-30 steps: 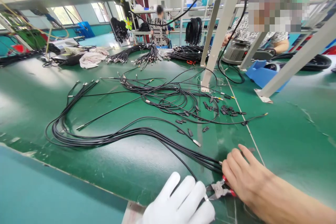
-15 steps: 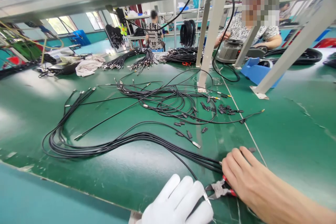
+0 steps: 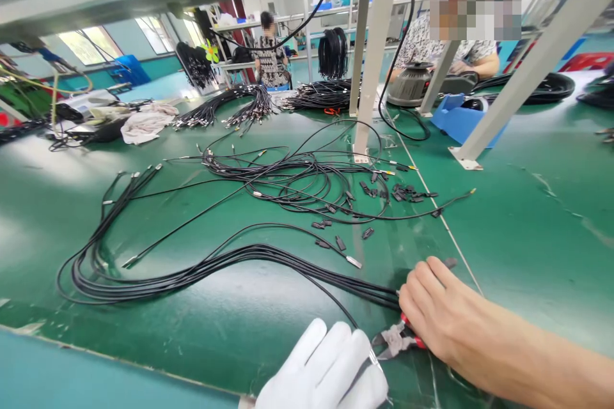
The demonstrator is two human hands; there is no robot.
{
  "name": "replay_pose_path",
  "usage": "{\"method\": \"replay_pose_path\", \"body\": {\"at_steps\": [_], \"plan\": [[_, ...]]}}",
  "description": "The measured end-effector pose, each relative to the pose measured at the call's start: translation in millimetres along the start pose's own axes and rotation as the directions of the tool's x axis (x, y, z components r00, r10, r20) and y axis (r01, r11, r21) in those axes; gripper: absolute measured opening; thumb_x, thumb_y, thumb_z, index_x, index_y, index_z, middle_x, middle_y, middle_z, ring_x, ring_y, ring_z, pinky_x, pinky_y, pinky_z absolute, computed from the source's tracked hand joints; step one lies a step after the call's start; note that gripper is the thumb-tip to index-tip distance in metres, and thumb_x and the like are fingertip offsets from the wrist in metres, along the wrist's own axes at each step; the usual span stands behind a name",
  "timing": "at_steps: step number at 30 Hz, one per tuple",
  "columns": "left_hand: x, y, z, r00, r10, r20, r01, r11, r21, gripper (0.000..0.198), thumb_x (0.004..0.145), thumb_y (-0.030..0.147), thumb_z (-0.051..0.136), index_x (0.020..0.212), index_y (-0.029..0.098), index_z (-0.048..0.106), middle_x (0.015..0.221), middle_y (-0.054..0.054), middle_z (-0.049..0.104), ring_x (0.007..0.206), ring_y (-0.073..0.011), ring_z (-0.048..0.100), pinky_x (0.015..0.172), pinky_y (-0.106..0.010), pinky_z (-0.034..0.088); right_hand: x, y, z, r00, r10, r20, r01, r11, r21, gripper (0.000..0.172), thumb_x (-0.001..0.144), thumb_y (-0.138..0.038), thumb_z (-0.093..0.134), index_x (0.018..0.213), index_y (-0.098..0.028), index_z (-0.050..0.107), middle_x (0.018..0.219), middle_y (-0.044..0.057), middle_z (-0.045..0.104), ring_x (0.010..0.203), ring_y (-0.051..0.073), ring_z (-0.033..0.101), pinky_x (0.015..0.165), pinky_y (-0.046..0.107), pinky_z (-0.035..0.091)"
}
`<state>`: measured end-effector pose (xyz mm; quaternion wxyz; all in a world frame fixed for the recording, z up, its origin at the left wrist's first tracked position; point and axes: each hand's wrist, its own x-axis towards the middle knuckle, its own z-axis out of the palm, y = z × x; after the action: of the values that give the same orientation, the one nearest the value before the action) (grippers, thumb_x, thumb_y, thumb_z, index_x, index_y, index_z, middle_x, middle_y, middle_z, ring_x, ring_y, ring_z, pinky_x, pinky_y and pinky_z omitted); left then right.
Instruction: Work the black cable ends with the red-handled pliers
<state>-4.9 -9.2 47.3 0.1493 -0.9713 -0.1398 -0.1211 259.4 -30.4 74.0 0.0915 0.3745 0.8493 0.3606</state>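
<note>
My left hand (image 3: 321, 367), in a white glove, is closed around the end of a black cable (image 3: 333, 302). The cable's silver tip (image 3: 375, 360) pokes out beside the thumb. My bare right hand (image 3: 439, 310) wraps round the red handles of diagonal cutters (image 3: 396, 340), whose jaws point left, close by that tip. Whether the jaws touch it I cannot tell. A bundle of black cables (image 3: 259, 254) curves across the green table, its right end running up to my right hand, which hides it.
Loose black cables (image 3: 307, 172) lie tangled mid-table, with small black plastic pieces (image 3: 407, 193) beside them. White metal posts (image 3: 371, 64) rise from the table (image 3: 542, 255). A blue holder (image 3: 455, 118) and a grey machine (image 3: 409, 84) stand behind, where a co-worker (image 3: 422, 38) sits.
The view has shifted slightly, so the table and background things appear further left. Both hands keep their grips, with the cutters still beside the cable tip.
</note>
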Motion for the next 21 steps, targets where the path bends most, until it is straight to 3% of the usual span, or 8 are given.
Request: {"method": "replay_pose_path", "body": {"at_steps": [3,9,11,17,21], "plan": [[-0.2,-0.1,-0.2,1.000,0.027,0.007,-0.027,0.999,0.019,0.028,0.093,0.029,0.063,0.121,0.027,0.063,0.126,0.000,0.064,0.112,-0.0194,0.059,0.114,-0.039,0.035,0.2,2.0,-0.2,1.000,-0.015,-0.005,0.015,1.000,0.005,0.023,0.073,-0.029,0.052,0.076,-0.015,0.069,0.070,0.017,0.063,0.065,0.035,0.055,0.074,0.054,0.040],[5.8,-1.3,4.5,0.988,-0.010,-0.157,0.014,1.000,0.022,0.021,0.096,0.021,0.054,0.112,0.027,0.067,0.112,0.004,0.069,0.102,-0.0174,0.061,0.123,-0.042,0.017,1.2,5.1,6.3,0.999,-0.052,0.001,0.052,0.999,0.008,0.021,0.077,-0.029,0.051,0.077,-0.017,0.068,0.067,0.014,0.061,0.060,0.032,0.053,0.065,0.050,0.039],[4.9,-3.2,7.3,0.982,0.002,-0.188,0.003,1.000,0.027,0.022,0.096,0.019,0.053,0.111,0.026,0.068,0.112,0.003,0.070,0.102,-0.0174,0.062,0.124,-0.043,0.017,2.0,7.7,7.3,0.997,-0.074,-0.014,0.074,0.997,0.009,0.019,0.079,-0.030,0.052,0.074,-0.018,0.066,0.064,0.012,0.060,0.057,0.029,0.052,0.062,0.047,0.038],[-3.8,-11.3,9.8,0.981,0.147,-0.129,-0.131,0.983,0.128,0.034,0.099,0.019,0.050,0.130,0.026,0.063,0.128,-0.001,0.066,0.110,-0.0174,0.063,0.125,-0.049,0.015,5.8,13.6,7.7,0.995,-0.099,-0.025,0.099,0.995,0.021,0.027,0.086,-0.036,0.049,0.076,-0.018,0.066,0.064,0.011,0.060,0.055,0.026,0.052,0.061,0.045,0.039],[-8.5,-9.3,13.6,0.990,0.091,-0.111,-0.080,0.991,0.106,0.033,0.099,0.020,0.052,0.130,0.026,0.062,0.135,-0.001,0.063,0.124,-0.0184,0.058,0.127,-0.046,0.016,9.3,16.0,8.7,0.994,-0.100,-0.035,0.101,0.995,0.028,0.022,0.085,-0.031,0.050,0.073,-0.019,0.064,0.061,0.009,0.059,0.052,0.025,0.052,0.057,0.043,0.039]]}}
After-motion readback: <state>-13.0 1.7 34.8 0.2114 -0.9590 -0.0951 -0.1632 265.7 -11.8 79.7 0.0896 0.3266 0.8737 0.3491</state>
